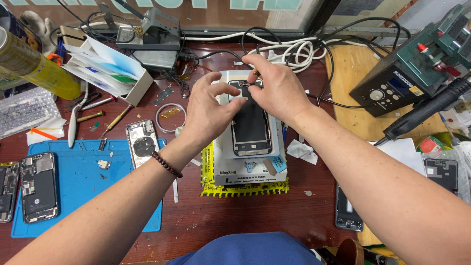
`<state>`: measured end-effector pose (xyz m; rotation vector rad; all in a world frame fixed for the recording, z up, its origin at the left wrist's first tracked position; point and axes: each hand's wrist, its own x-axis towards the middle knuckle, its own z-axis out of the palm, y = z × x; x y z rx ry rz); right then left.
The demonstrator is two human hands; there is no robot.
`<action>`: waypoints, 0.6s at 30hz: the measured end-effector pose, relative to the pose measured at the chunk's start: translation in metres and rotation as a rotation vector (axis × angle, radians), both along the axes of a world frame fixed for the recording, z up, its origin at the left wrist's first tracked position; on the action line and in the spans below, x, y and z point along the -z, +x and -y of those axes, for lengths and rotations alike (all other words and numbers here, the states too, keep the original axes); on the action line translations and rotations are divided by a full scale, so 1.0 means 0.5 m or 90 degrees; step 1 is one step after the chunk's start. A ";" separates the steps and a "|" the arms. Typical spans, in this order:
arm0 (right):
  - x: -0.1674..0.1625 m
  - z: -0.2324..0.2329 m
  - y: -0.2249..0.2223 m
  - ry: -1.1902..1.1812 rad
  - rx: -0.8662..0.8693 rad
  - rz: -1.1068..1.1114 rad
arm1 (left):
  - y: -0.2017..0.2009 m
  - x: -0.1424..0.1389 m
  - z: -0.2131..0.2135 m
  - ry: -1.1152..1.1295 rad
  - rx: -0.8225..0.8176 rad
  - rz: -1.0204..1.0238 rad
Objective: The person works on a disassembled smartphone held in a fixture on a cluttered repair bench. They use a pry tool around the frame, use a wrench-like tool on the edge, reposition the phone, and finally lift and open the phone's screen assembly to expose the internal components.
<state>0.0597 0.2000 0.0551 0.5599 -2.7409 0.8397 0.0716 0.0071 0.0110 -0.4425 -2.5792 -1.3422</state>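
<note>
Working over a phone screen panel (250, 122), the person is using both hands at its top end. The left hand (211, 110) is touching the panel's top left corner, with its thumb and first finger curled and pinching lightly there. The right hand (274, 86) is pinching something very small at the panel's top edge; what it is cannot be told.

The dark panel is lying flat on a white box (250, 169). That box is sitting on a flat yellow package (208, 184) with black marks along its edges. A small blue label (278, 164) is sticking to the box near the panel's bottom right corner.

A blue mat (83, 191) is lying on the red-brown worktop (235, 216), to the left. An open phone body (38, 186) is resting on the mat's left edge, and a phone back (142, 142) is lying at its top right corner. A yellow spray can (37, 66) is lying at the far left. A white box of papers (115, 71) is standing behind the mat. A black machine with knobs (392, 91) is sitting at the right.
</note>
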 end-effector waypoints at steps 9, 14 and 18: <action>-0.004 -0.010 0.002 -0.057 0.015 0.010 | -0.036 -0.009 0.009 0.040 -0.045 -0.026; -0.021 -0.041 0.012 -0.246 0.068 0.184 | -0.052 -0.008 0.019 0.041 -0.066 0.008; -0.026 -0.055 0.029 -0.260 0.037 0.280 | -0.073 -0.002 0.005 0.202 -0.122 0.217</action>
